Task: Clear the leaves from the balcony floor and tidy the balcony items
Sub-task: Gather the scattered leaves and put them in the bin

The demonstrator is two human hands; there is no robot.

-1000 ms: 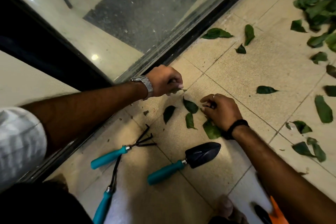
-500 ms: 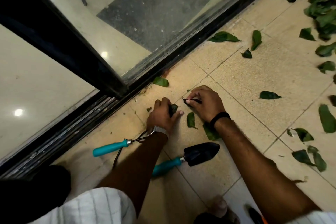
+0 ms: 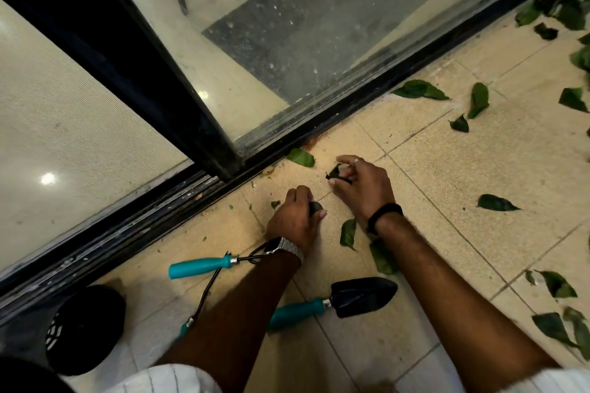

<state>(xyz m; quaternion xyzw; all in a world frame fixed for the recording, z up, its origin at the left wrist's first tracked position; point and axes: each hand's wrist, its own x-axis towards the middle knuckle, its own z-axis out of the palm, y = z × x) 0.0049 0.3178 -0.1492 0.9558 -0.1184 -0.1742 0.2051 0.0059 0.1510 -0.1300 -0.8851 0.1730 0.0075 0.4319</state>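
Both hands are working farther toward the door track than a moment ago: the right hand (image 3: 364,183) is lifting a dark leaf (image 3: 336,173) in its pinched fingers, the left hand (image 3: 295,217) is gripping another leaf (image 3: 315,207). Loose leaves (image 3: 348,233) are lying just near them and many more far right, so clearing is barely started.

Trowel (image 3: 360,297): we see it on the floor (image 3: 479,169), right of the hand rake (image 3: 204,266).
Pot (image 3: 79,329): left of both.
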